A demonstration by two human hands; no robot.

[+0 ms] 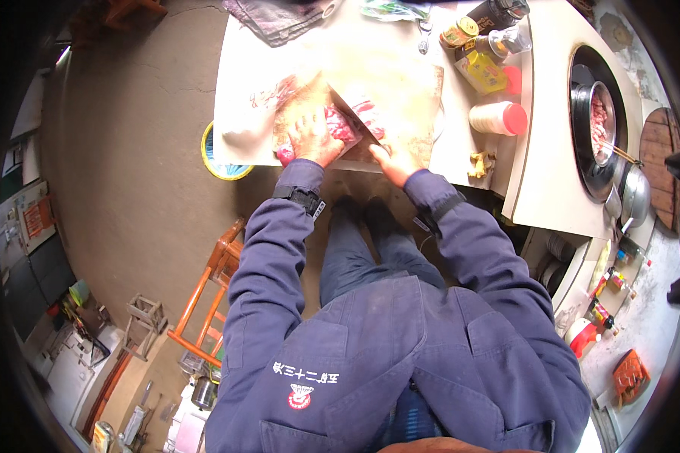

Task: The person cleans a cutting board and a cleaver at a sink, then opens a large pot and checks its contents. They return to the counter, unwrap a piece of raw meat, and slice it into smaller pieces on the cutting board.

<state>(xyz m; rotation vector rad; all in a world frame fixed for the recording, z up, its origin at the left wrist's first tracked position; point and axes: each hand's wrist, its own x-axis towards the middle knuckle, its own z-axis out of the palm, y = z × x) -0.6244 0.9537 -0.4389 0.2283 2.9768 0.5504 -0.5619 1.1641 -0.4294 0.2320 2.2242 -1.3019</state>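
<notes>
A wooden cutting board lies near the front edge of the white table. On it, my left hand presses down on a piece of raw red meat. My right hand grips a knife, probably a cleaver, whose dark blade stands against the meat's right side. Cut slices of meat lie to the right of the blade. At the board's left is a clear plastic bag with what looks like more meat, washed out by glare.
Jars and bottles, among them a red-lidded container, line the table's right side. A crumpled yellowish scrap lies near the front edge. Below the left edge stands a lined bin. A metal bowl of meat with chopsticks sits in a wok at right.
</notes>
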